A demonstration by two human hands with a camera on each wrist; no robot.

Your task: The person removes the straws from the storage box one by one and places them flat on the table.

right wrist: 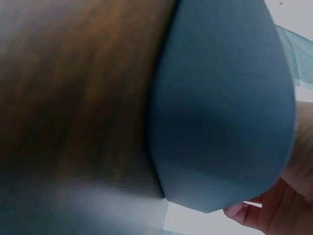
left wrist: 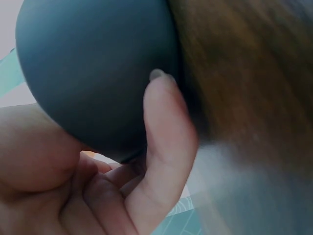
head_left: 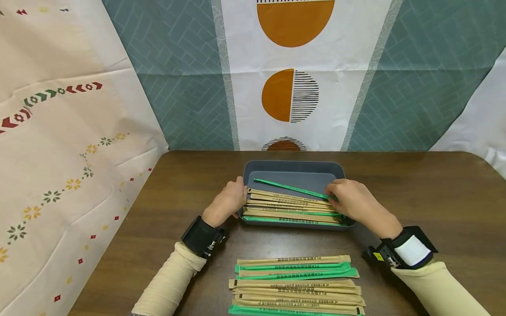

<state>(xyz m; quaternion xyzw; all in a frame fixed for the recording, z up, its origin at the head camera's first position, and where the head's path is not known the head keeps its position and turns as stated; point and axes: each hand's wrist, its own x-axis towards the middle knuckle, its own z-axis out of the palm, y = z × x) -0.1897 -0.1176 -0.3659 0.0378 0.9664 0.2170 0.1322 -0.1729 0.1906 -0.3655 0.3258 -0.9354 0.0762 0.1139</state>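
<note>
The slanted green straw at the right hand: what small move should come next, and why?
Probably the right hand should swing the slanted green straw alongside the tan straws: its left end points away from them, and that hand is at its right end.

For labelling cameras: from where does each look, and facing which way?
Head: head-worn, facing forward and down at dark grey rectangular tray; left hand, right hand, cream fabric sleeves show.
Left wrist: worn there, facing the tray's outside; left hand shows.
Right wrist: worn there, facing the tray's outside; right hand partly shows.
Wrist views share tray and brown wooden tabletop.
</note>
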